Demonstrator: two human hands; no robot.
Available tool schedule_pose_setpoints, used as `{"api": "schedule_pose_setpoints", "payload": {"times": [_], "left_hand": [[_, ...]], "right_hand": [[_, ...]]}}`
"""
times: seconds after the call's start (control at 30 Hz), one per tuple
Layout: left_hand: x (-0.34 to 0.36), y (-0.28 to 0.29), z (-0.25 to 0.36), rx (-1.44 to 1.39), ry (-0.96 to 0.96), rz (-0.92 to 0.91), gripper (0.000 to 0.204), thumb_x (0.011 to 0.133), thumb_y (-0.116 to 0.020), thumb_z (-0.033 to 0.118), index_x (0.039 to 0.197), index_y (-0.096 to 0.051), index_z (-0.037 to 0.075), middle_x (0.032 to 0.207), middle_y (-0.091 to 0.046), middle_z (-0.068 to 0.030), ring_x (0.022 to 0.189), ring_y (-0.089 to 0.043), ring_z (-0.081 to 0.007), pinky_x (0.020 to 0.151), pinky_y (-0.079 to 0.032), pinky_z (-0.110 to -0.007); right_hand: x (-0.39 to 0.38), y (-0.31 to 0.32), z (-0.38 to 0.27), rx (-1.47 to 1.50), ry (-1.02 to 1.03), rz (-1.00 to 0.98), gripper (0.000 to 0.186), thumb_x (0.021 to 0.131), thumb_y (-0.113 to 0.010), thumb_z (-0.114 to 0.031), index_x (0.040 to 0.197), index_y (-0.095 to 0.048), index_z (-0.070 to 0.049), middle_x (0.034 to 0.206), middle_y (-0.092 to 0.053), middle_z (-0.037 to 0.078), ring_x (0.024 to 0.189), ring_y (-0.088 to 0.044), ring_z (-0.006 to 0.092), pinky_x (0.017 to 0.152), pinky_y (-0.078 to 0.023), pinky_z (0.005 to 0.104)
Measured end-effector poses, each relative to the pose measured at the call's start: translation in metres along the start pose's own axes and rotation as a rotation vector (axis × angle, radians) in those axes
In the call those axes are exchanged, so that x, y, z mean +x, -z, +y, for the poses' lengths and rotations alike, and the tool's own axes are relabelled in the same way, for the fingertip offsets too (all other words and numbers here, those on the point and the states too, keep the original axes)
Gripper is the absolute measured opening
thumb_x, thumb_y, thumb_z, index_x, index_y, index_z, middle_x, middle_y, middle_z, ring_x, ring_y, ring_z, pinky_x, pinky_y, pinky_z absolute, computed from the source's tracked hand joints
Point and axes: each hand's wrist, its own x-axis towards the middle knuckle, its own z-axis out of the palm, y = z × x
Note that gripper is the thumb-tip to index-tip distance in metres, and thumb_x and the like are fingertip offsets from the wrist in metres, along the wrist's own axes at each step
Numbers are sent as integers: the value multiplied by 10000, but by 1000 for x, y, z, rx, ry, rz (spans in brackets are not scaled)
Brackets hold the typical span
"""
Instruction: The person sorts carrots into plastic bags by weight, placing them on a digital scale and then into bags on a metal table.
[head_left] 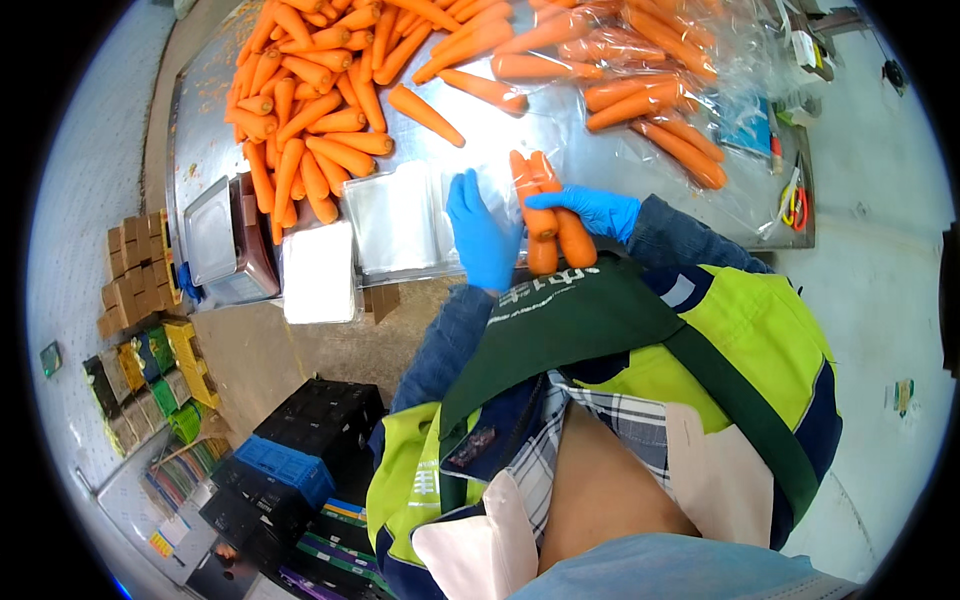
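Observation:
Both my hands wear blue gloves and are at the near edge of the metal table. My right hand (598,210) is closed on a small bunch of carrots (570,238), its fingers reaching across them from the right. Whether clear film wraps this bunch I cannot tell. Just left of the bunch, my left hand (484,238) is open, its fingers straight and pointing away from me. A stack of clear plastic bags (393,220) lies flat to its left. Beyond my hands, a single loose carrot (427,115) rests on the metal.
A large heap of loose carrots (320,110) covers the far left of the table (205,130). Bagged carrots (640,100) lie at the far right, near scissors (795,200). A weighing scale (225,235) and a white tray (318,272) stand at left. Black crates (320,425) are behind, on the floor.

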Motion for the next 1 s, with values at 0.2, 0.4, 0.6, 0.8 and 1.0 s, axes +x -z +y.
{"api": "schedule_pose_setpoints", "payload": {"times": [0.2,0.4,0.6,0.8,1.0], "left_hand": [[0,-16,-44,76,49,-496,238,890,-592,283,878,-607,45,735,-603,-197,666,-598,-370,609,-465,-438],[-5,22,-45,-294,108,-783,134,898,-599,159,927,-639,34,758,-615,-163,712,-624,-277,653,-477,-373],[12,29,-40,-786,492,-750,133,901,-624,112,890,-650,-18,800,-629,-8,708,-553,-86,660,-463,-243],[73,62,19,-902,437,-591,144,920,-575,129,876,-632,4,744,-664,-103,672,-628,-164,662,-499,-277],[151,86,75,-992,285,-496,171,898,-572,168,881,-621,5,808,-658,-103,710,-606,-155,693,-480,-270]], "right_hand": [[-21,-4,40,294,22,-8,595,927,-606,-401,1349,-416,-27,1254,-538,190,1089,-593,267,942,-517,372],[-51,9,64,104,159,78,592,988,-464,-454,1357,-407,6,1221,-578,171,1021,-638,220,839,-560,294],[-54,6,29,-411,298,314,533,995,-412,-500,965,-694,-49,766,-671,42,671,-602,97,584,-441,214],[-59,7,-44,-856,719,409,407,967,-518,-383,965,-726,-33,869,-697,44,744,-579,109,697,-459,262],[-90,-39,-161,-778,771,283,423,960,-499,-435,1117,-687,-90,994,-652,28,978,-561,118,854,-467,286]]}}
